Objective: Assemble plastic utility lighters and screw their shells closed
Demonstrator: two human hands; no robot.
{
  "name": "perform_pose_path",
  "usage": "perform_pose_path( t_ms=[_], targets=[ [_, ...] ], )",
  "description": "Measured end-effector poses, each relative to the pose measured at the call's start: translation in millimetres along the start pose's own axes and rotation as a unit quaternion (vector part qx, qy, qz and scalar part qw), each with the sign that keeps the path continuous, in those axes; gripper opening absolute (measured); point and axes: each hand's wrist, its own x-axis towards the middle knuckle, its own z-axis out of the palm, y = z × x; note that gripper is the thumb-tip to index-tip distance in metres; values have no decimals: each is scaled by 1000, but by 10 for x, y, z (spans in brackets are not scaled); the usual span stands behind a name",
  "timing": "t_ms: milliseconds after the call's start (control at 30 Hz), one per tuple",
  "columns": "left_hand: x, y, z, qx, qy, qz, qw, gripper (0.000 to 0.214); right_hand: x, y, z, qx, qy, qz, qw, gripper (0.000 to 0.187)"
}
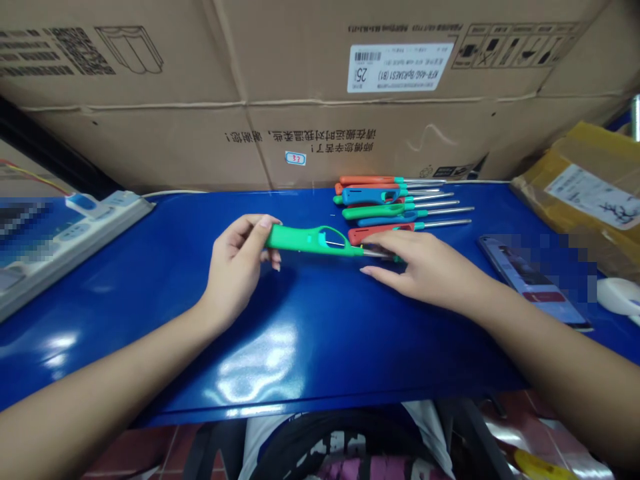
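My left hand (240, 267) grips a green long-necked lighter (295, 238) by the end of its handle, thumb on top. The lighter is held level, with its metal tube pointing right. My right hand (420, 263) is at the tube end, thumb and fingers apart; the tube runs in behind its fingers, and whether they touch it I cannot tell. Just beyond that hand lies a red lighter (383, 232), partly covered by the fingers. Behind it more lighters are piled, among them a green one (367, 211), a blue one (370, 195) and an orange one (367, 181).
A large cardboard box (190, 140) stands along the back of the blue table (330, 333). At left is a white power strip (100, 220). On the right are a phone (530, 280), a taped carton (565, 160) and a white object (617, 297).
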Motion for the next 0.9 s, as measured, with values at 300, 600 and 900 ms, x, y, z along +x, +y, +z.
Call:
perform_pose_path(
  t_ms=[300, 600, 900],
  targets=[
    [113, -97, -85, -27, 64, -9, 998, 23, -18, 80, -123, -35, 57, -22, 998, 17],
    [-52, -30, 53, 75, -118, -15, 990, 36, 2, -9, 93, -11, -10, -22, 1000, 26],
    [-56, 13, 19, 44, -119, -14, 992, 33, -19, 1, 98, -29, 35, -116, 992, 21]
  ],
)
